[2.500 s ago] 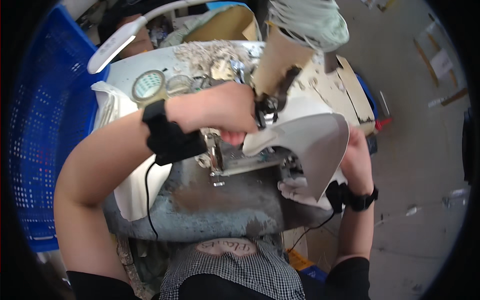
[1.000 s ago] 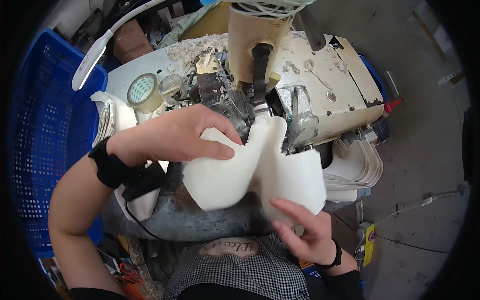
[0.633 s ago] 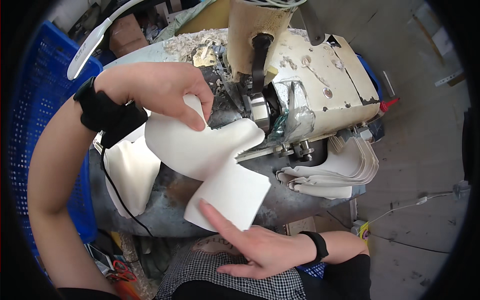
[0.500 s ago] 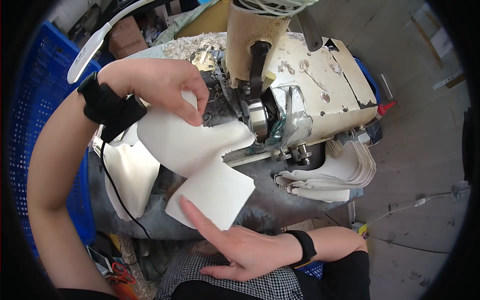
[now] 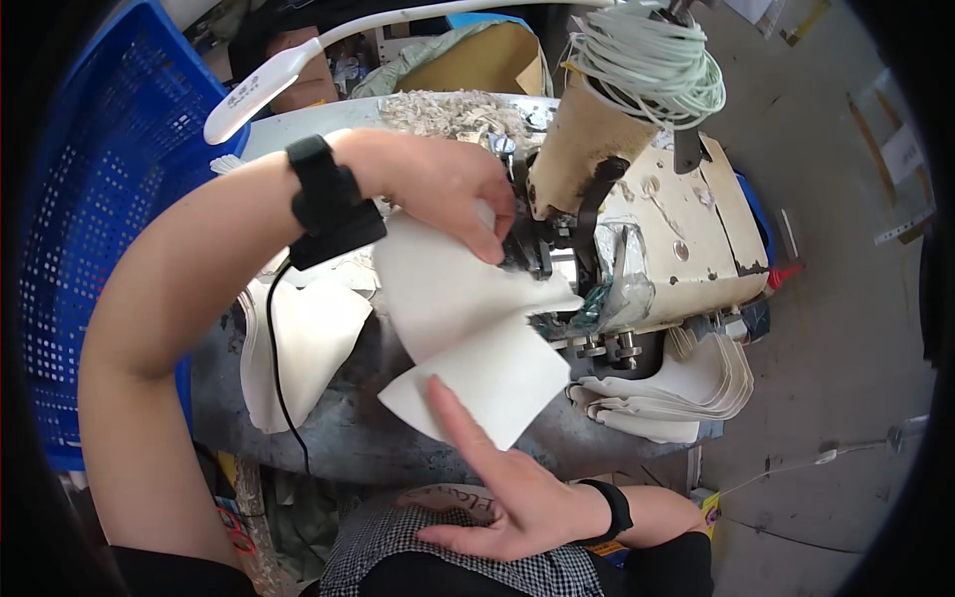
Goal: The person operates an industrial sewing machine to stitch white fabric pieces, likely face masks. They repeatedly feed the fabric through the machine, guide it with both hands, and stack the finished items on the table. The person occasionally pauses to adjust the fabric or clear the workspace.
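Observation:
A pliable, cut piece of white leather-like sheet [image 5: 468, 298] spans both my hands, creased across its middle, with a ragged narrow tip beside the round metal part [image 5: 565, 269] of a cream machine [image 5: 686, 224]. My left hand [image 5: 453, 189] is closed on its far edge, thumb on top. At its near flap my right hand [image 5: 517, 497] has the index finger stretched over the top and the thumb spread apart. The other right fingers are hidden, seemingly beneath the sheet. Similar white pieces [image 5: 298, 343] lie at left, and a curved stack [image 5: 686, 383] stands at right.
A blue perforated basket [image 5: 109, 199] stands at left. Above the table hangs a white lamp arm [image 5: 264, 90]. Coiled pale tubing [image 5: 652, 70] sits atop the machine's post. Scraps [image 5: 458, 114] heap at the back, near an open cardboard box [image 5: 477, 65]. A black cable [image 5: 276, 368] trails from my left wrist.
The whole view has shifted, with machine and hands appearing further right and lower. The sheet stays between both hands, its ragged tip still by the round metal part. Neither grip visibly changes.

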Available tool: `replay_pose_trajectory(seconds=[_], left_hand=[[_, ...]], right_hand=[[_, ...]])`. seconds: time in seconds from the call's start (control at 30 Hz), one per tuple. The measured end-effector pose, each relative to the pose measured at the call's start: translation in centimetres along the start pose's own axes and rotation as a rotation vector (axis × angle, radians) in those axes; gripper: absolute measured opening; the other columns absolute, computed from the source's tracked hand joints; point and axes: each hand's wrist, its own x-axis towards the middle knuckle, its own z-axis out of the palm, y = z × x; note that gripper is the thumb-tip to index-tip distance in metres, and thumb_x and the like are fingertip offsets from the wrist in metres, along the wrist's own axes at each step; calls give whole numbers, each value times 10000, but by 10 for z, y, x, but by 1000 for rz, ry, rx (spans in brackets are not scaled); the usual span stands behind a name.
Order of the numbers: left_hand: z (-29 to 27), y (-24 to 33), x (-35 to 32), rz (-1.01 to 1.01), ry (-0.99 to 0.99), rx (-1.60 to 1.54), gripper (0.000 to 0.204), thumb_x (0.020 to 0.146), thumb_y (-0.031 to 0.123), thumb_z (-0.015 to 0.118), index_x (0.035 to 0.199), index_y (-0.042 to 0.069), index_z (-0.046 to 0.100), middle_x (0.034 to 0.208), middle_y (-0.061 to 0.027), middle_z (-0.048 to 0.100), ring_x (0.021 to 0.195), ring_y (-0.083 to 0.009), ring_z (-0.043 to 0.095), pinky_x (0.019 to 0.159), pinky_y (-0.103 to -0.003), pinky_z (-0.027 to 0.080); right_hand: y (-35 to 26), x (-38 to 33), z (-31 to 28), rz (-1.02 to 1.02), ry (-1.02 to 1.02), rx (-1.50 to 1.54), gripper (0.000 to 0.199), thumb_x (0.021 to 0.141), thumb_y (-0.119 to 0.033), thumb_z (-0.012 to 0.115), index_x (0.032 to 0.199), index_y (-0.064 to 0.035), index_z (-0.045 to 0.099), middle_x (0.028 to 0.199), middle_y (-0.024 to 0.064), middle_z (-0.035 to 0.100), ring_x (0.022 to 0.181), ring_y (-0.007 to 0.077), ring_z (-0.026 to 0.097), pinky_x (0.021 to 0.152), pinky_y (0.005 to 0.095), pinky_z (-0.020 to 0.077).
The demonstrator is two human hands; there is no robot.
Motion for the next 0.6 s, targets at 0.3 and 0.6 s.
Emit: replay_pose_trajectory(seconds=[0.3, 0.6], left_hand=[[31, -1, 6, -23, 171, -224, 317, 800, 301, 654, 941, 21, 708, 792, -120, 679, 742, -212, 652, 686, -334, 512], [27, 23, 5, -222, 88, -346, 301, 825, 213, 625, 892, -77, 668, 735, -111, 660, 553, -178, 654, 534, -279, 545]], right_hand=[[62, -42, 7, -250, 755, -1035, 1301, 681, -195, 866, 1420, 89, -167, 1293, 336, 410, 1178, 421, 489, 976, 501, 410], [45, -34, -52, -412, 1120, -1456, 622, 784, 42, 633, 1332, 110, 348, 865, 92, 646, 742, 236, 638, 1009, 592, 307]])
